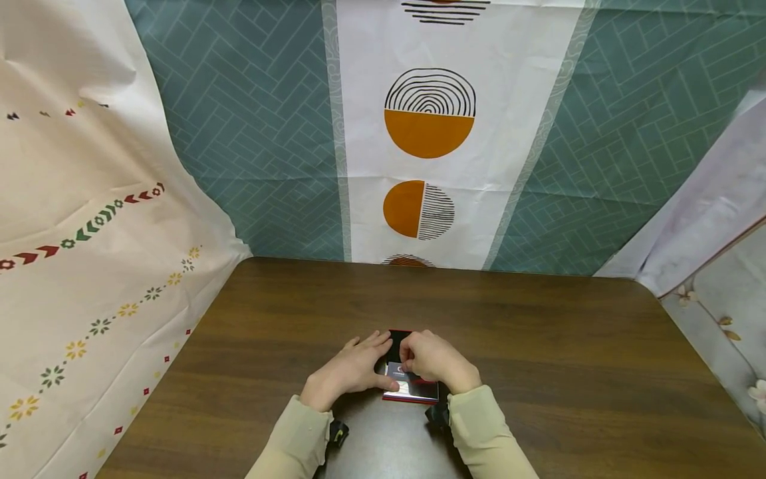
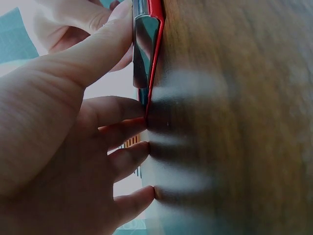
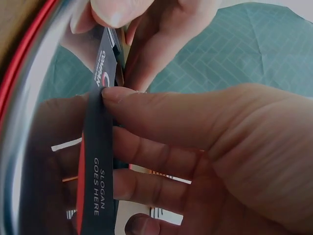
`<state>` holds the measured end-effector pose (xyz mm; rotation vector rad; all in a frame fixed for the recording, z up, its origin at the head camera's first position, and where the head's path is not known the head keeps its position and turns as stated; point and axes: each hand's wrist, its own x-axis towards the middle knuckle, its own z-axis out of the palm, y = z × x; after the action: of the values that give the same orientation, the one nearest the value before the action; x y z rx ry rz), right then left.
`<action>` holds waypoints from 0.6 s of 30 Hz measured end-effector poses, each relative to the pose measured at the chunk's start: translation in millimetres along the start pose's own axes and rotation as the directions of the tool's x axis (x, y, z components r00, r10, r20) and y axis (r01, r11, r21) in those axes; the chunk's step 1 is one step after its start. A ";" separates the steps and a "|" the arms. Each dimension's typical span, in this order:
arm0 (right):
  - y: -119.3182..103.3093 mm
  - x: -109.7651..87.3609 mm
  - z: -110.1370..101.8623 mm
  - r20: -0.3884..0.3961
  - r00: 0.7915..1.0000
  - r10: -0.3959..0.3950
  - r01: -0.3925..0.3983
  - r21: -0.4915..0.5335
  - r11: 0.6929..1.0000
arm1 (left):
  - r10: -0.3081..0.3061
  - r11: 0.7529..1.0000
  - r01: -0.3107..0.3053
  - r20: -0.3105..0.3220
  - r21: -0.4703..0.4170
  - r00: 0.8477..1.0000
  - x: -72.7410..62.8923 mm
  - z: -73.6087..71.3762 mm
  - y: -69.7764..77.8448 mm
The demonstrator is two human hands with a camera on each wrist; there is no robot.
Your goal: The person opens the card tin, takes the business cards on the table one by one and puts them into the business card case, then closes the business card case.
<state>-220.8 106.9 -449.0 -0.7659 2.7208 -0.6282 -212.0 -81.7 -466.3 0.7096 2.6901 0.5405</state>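
A card case with a shiny metal part [image 1: 417, 391] and red edges lies opened out on the table in the head view. My right hand [image 1: 437, 358] pinches a dark business card [image 1: 393, 369] over it, thumb on the printed face and fingers behind. White company and slogan lettering shows on this card [image 3: 99, 152] in the right wrist view. My left hand [image 1: 354, 369] lies at the case's left side, fingers spread and fairly straight. In the left wrist view, its thumb rests on the case [image 2: 143, 54] and its fingertips reach down to the lid edge and tabletop.
The brown wooden table [image 1: 538, 346] extends to both sides and behind the case. A patterned cloth [image 1: 287, 133] hangs along its far edge, with a cream cloth [image 1: 120, 319] at the left and a pale floral one [image 1: 727, 319] at the right.
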 end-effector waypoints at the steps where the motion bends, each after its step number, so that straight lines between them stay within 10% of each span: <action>1: -0.2 0.1 0.5 -0.001 1.000 -0.005 0.005 -0.001 1.000 | 0.000 1.000 0.000 0.000 0.001 1.000 0.1 0.0 0.0; 18: -3.0 -0.4 0.4 -0.005 1.000 -0.013 0.013 -0.022 1.000 | -0.001 1.000 0.001 0.004 0.006 1.000 -0.1 -0.3 0.9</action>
<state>-219.1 104.7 -447.8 -0.7886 2.7346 -0.6046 -211.6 -81.1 -465.6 0.7100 2.6891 0.5301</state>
